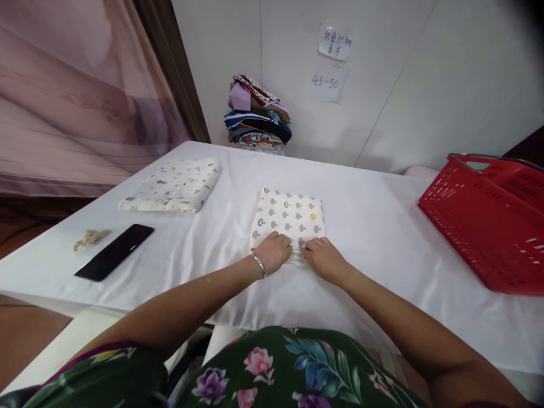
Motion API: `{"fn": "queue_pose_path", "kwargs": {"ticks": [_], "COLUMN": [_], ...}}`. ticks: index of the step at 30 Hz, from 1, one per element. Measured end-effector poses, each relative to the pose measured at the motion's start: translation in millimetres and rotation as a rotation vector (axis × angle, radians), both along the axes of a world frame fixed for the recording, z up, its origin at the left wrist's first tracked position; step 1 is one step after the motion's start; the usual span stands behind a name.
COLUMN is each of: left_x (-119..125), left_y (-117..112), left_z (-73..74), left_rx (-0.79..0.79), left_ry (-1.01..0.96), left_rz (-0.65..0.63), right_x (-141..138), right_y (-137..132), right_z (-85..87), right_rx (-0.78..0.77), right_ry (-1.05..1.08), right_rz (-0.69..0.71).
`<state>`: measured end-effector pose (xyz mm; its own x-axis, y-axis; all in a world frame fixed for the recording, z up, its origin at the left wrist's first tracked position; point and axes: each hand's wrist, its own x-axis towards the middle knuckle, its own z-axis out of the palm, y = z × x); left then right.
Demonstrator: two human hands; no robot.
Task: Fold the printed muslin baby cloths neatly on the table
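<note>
A folded white cloth with a mushroom print (289,218) lies on the white table (382,226) in front of me. My left hand (274,252), with a bracelet at the wrist, and my right hand (323,258) both rest on the cloth's near edge. The fingers of each hand are curled and pinch that edge. The two hands sit side by side, almost touching.
Another folded patterned cloth (174,185) lies at the far left. A black phone (114,251) and a small beige scrap (90,237) lie near the left edge. A red plastic basket (493,221) stands at the right. A stack of folded clothes (257,113) sits by the wall.
</note>
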<state>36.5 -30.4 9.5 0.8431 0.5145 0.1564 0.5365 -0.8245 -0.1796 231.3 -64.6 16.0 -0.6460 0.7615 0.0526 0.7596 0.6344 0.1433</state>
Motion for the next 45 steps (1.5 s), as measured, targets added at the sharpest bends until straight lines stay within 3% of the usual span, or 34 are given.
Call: {"fn": "queue_pose_path", "kwargs": {"ticks": [5,13,18,23,35,45], "left_x": [-2,-4,-5,-6,-7,-2], "left_y": [2,5,-3,-10,-5,0], "left_z": [-3.6,9.5,0.0,-11.7,-1.4,-7.9], "left_rx": [-0.063,-0.26,-0.17,-0.069,-0.192,-0.103], "left_ry": [-0.084,-0.195,-0.175,-0.171,-0.157,-0.136], "left_rz": [0.057,0.119,0.026,0.014,0.04,0.045], "right_x": [-2,-3,4,5,4,4], "right_y": [-2,-2,-6,-8,-11,-8], "right_z": [-0.4,-1.8,-2.1,-6.1,-0.5,3.1], "right_rx": [-0.009,0.087,0.086,0.069,-0.051,-0.1], "right_ry": [0.034,0.116,0.118,0.065,0.08,0.123], "right_rz": [-0.033,-0.074,-0.008,0.014,0.013,-0.012]}}
